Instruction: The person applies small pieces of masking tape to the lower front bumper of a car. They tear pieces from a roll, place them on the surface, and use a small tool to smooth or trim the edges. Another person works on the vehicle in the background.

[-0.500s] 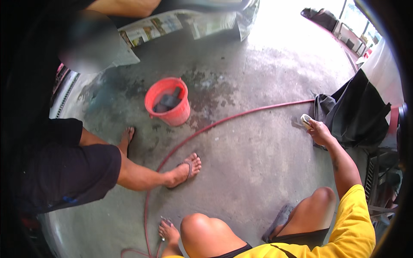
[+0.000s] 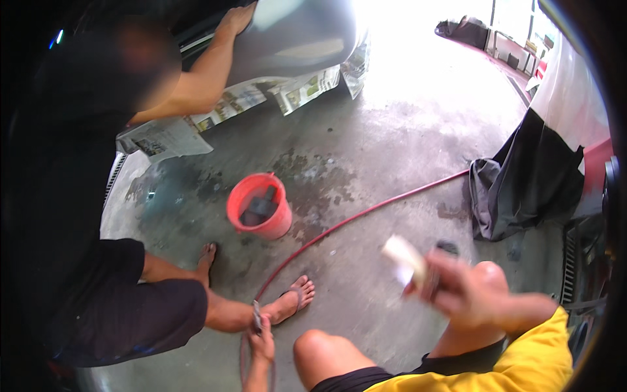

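My right hand (image 2: 460,287), blurred by motion, is raised over my right knee. Its fingers close round a pale roll of tape (image 2: 405,256), which juts out to the left. At the lower middle, my left hand (image 2: 261,343) grips a small grey metal-looking tool (image 2: 257,317) whose exact kind I cannot make out. That hand is beside a co-worker's sandalled foot (image 2: 297,300) and the red hose (image 2: 353,219). Whether the hose joins the tool is unclear.
A red bucket (image 2: 277,225) holding dark items stands on the wet-stained concrete. At left a co-worker in black (image 2: 72,196) leans toward a dark car panel (image 2: 294,39) edged with newspaper (image 2: 238,108). A black cover (image 2: 542,176) drapes down at right.
My right hand has come back from beside the black cover toward my knee with the tape roll. My left hand has moved slightly up. The co-worker's arm now reaches onto the panel.
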Demonstrator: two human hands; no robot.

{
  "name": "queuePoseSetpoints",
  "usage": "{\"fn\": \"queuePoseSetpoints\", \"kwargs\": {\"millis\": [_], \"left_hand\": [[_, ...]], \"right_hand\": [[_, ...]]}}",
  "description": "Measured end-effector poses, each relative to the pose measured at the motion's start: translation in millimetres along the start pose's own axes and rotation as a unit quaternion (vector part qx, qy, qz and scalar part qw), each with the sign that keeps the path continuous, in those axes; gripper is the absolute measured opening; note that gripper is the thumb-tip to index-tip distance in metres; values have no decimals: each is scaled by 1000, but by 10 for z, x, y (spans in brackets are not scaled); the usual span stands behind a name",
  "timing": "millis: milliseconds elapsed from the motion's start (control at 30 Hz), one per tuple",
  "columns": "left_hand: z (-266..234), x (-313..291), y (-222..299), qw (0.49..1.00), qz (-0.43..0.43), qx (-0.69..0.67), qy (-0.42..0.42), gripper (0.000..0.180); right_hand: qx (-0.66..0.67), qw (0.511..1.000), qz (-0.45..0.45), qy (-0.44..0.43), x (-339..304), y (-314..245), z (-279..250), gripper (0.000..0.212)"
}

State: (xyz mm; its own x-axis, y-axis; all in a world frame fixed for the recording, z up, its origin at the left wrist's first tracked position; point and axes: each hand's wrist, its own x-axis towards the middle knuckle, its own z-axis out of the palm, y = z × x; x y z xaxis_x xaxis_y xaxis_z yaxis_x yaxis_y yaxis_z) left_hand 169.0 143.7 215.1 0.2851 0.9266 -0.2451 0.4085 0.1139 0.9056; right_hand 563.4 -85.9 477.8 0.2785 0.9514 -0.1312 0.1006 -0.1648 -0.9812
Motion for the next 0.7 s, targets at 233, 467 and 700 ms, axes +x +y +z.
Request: {"fn": "queuePoseSetpoints", "kwargs": {"millis": [233, 467, 700], "left_hand": [[1566, 845, 2696, 896, 425, 124, -43, 38], [3470, 1748, 4772, 936, 233, -257, -56, 55], [3985, 2951, 5855, 930, 266, -241, 83, 55]], "right_hand": [[132, 989, 10, 71, 650, 752, -810, 13], [76, 982, -40, 166, 2021, 1184, -2240, 9], [7, 973, -76, 220, 3224, 2169, -3222, 12]]}}
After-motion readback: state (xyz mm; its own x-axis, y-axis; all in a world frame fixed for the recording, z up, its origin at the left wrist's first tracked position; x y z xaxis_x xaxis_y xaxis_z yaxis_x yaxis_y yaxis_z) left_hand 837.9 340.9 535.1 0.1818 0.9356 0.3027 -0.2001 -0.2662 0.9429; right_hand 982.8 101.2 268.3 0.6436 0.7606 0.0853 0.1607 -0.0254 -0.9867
